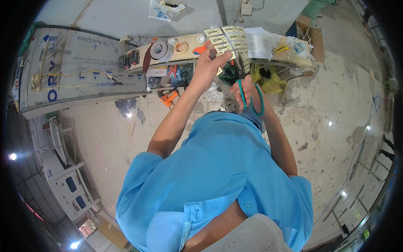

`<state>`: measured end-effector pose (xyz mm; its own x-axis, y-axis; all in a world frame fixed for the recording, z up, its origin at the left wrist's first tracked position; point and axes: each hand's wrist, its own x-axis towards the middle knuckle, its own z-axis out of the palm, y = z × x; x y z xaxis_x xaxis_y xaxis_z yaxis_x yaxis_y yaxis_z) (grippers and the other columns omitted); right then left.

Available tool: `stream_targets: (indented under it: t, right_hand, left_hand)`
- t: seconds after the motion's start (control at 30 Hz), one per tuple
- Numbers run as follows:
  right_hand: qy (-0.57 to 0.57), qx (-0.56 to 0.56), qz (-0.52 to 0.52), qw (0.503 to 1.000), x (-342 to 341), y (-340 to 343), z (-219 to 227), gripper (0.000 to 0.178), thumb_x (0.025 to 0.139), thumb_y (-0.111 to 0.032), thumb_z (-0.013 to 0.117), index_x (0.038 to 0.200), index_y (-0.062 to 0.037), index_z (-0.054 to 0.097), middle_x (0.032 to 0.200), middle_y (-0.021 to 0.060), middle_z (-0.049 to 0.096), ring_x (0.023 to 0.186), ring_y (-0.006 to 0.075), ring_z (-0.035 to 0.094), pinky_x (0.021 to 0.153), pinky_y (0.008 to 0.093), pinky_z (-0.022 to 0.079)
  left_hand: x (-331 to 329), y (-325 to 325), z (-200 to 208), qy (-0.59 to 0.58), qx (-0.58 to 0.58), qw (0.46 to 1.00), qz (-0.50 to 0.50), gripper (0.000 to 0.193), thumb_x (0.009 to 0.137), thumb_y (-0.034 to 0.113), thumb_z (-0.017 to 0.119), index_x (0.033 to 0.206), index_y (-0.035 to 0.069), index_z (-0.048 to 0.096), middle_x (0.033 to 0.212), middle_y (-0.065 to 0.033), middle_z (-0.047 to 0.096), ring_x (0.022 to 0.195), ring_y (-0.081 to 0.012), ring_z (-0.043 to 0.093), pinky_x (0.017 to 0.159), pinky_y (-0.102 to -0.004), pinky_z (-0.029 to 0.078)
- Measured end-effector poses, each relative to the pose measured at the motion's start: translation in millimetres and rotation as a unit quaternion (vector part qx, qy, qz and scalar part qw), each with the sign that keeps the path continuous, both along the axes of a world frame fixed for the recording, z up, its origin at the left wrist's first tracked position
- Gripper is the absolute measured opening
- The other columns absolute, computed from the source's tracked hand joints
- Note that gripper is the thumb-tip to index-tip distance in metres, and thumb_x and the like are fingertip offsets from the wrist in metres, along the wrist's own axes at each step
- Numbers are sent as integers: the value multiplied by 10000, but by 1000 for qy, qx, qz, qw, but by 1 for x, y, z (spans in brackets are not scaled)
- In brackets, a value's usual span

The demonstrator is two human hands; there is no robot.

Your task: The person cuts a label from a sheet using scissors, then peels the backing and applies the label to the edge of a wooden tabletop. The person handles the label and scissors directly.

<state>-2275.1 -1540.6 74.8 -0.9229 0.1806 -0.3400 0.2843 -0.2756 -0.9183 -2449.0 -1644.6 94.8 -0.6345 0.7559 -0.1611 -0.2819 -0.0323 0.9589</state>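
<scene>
Our left hand pinches the sheet near the bench, and our right hand grips the scissors by the handles. If the sheet bends, the blades may cut crookedly.

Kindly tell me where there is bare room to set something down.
Free: the far half of the grey panel, left of the black device; the floor right of the shirt. Crowded: the bench, with tape rolls and papers.

On the far bench, a tape roll is placed left of the papers. The panel is located left of the bench; scissors are held in the right hand.
</scene>
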Motion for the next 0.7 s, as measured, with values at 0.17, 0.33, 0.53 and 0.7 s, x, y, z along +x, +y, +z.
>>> stream_targets:
  t: [0.17, 0.33, 0.53, 0.7]
  right_hand:
    - [36, 4, -5, 999, -2, 1, -3, 816, 996, -708, 276, 1034, 25, 632, 763, 26, 548, 635, 103, 524, 599, 266, 418]
    - [66, 1, -20, 998, -3, 6, -10, 802, 1002, -694, 289, 1049, 30, 631, 794, 29, 554, 666, 112, 524, 632, 268, 419]
    - [64, 0, -40, 997, -3, 9, -9, 741, 1005, -664, 361, 1026, 28, 623, 797, 38, 543, 663, 103, 502, 634, 257, 419]
    - [75, 12, -51, 996, -5, 9, -10, 715, 1003, -657, 388, 986, 21, 614, 768, 30, 525, 650, 93, 478, 621, 249, 408]
  left_hand:
    - [6, 6, 2, -18, -19, 1000, 8, 216, 937, 199, 703, 1091, 49, 684, 810, 64, 595, 707, -53, 443, 663, -241, 362]
    - [12, 13, 2, -59, 11, 998, -1, 120, 925, 173, 712, 989, 96, 647, 746, 78, 534, 623, -43, 384, 571, -239, 316]
    - [8, 15, -3, -76, 29, 996, -19, 200, 936, 173, 702, 1103, 64, 685, 855, 66, 615, 709, -36, 457, 637, -224, 369]
    - [5, 15, -6, -76, 27, 997, -20, 193, 936, 167, 700, 1099, 64, 684, 852, 66, 612, 710, -35, 461, 634, -223, 371]
